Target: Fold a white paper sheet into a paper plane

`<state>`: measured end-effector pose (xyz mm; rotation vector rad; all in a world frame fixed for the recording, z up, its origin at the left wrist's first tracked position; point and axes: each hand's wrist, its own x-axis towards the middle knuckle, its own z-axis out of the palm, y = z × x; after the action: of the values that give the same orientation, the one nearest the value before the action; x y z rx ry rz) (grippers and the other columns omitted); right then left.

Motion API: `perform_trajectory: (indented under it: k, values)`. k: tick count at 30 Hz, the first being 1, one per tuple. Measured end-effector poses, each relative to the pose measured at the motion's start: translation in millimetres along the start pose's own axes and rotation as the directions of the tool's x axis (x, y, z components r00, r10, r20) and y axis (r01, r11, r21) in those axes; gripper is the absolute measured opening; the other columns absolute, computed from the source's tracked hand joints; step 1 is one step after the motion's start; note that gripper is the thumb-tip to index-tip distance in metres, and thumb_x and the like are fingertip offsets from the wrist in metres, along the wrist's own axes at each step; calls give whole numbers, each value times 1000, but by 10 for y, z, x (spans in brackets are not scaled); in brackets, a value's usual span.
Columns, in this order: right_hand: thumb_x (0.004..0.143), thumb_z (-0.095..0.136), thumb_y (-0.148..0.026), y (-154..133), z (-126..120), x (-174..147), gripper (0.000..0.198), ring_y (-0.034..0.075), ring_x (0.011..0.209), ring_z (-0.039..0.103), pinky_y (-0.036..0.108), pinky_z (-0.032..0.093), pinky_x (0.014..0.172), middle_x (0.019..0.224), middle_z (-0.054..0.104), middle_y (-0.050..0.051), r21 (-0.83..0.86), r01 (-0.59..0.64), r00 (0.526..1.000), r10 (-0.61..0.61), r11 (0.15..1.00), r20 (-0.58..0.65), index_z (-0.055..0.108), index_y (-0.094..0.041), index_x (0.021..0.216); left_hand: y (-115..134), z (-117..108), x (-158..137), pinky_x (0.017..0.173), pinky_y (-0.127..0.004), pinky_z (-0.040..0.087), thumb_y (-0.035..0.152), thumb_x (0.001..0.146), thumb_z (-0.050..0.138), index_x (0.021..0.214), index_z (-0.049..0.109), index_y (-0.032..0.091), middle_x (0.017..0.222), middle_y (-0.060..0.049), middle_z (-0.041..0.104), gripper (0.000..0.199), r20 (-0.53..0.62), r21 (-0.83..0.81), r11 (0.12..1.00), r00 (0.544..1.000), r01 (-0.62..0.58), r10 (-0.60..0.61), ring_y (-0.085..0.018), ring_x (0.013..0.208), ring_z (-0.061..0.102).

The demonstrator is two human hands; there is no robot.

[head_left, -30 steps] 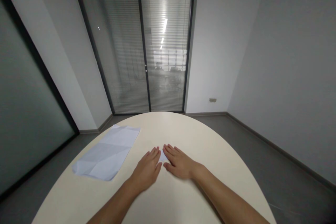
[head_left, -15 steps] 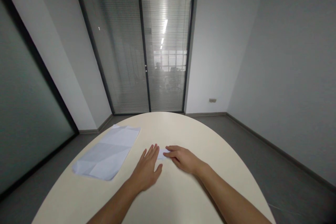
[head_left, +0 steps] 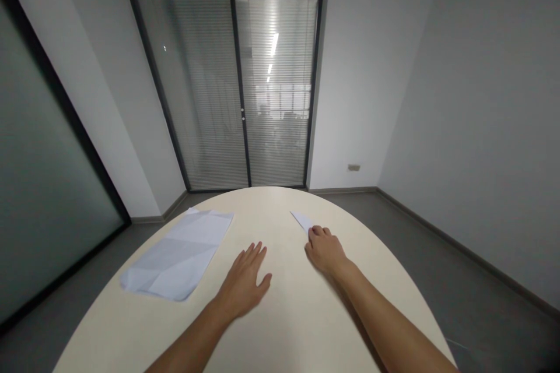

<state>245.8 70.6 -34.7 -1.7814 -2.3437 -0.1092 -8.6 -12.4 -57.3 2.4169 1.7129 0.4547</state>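
Observation:
My right hand [head_left: 326, 249] is closed on a small folded piece of white paper [head_left: 300, 220], right of the table's middle. The paper's pointed end sticks out to the far left of my fingers; the rest of it is hidden under the hand. Flat on the tabletop, my left hand [head_left: 244, 281] rests with fingers stretched and thumb apart, holding nothing. Left of it lies a large creased white sheet of paper [head_left: 181, 253].
Both forearms rest over a round cream table [head_left: 271, 338]. Beyond its far edge stands a dark-framed glass door [head_left: 238, 87] with blinds. A wall socket [head_left: 354, 168] sits low on the wall to the right.
My right hand has moved to the right and away from me, taking the small paper out from beside my left hand. The left hand has stayed in place.

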Motion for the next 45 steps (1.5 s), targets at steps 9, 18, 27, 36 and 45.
perform_trajectory:
  k: [9,18,27,36,45]
  values:
    - [95,37,-30,492,82,173,50,33,135,43,44,37,106,149,46,20,18,-102,992,100,995,82,51,-9,139,27,-32,1,124,-46,20,40,96,43,151,39,15,160,-9,33,61,18,29,999,999,27,-27,-25,150,25]
    - [98,26,-50,582,208,391,73,31,153,7,52,9,121,166,10,13,23,-280,923,262,960,283,18,-9,158,-18,-13,1,122,-46,24,38,95,44,148,44,14,157,-10,38,58,-19,32,999,1000,15,-14,-25,148,29]
    - [90,24,-77,798,250,463,97,34,152,6,56,7,120,165,10,16,40,-329,926,313,944,212,22,-8,157,-31,0,10,117,-41,35,31,94,47,138,55,17,145,-9,55,47,-144,34,999,989,36,-31,-23,139,46]
    - [89,44,-63,818,389,378,87,36,152,9,52,21,118,164,19,14,76,-234,962,242,969,-126,27,-10,156,-363,-319,74,110,-47,36,27,91,55,136,57,13,155,-17,41,48,-301,419,809,903,413,-305,-38,141,37]
    - [87,55,-47,586,214,294,56,35,150,18,52,20,119,155,40,13,83,40,973,-20,996,-230,60,-16,134,-645,-434,82,94,-43,48,30,98,42,146,43,11,154,-22,39,51,-244,400,712,816,577,-524,-38,131,49]
